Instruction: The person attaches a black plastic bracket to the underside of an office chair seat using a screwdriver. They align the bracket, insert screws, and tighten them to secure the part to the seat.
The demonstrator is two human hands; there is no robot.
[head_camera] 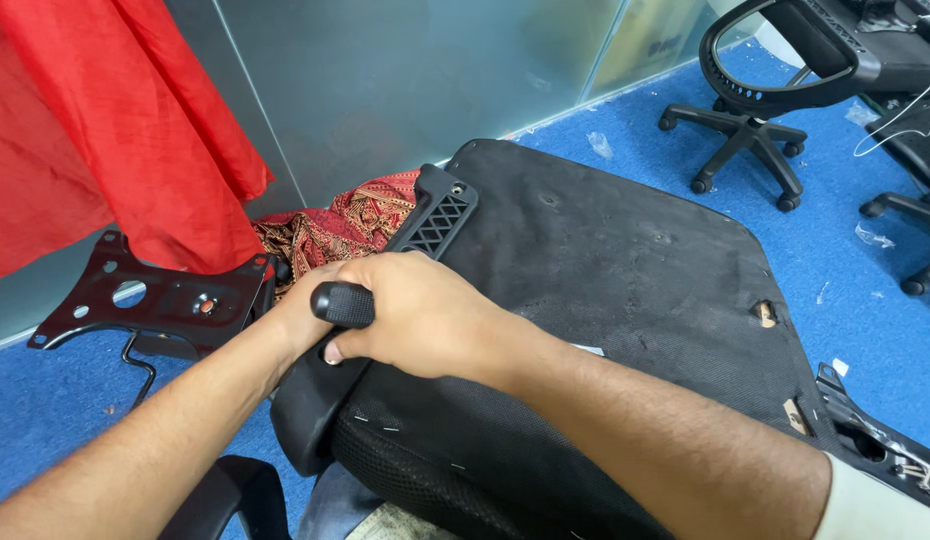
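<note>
Here one upturned seat [605, 290] lies across the person's lap, its black fabric underside facing up, with two small torn spots near its right edge. The right hand [425, 315] is closed in a fist around one black handle [343, 304], pressed against the seat's left rim. The left hand [303, 318] sits under and behind it, mostly hidden, so I cannot tell whether it is open or gripping. One black armrest [437, 214] with a grid pattern lies along the seat's far left edge. Left of that, one black metal plate [155, 296] with holes rests over the blue carpet [45, 410]. One red cloth [105, 120] hangs at the upper left, and one patterned cloth [335, 230] lies beneath it. Two more chair bases show at the upper right; the nearer one [740, 135] has five legs on casters.
</note>
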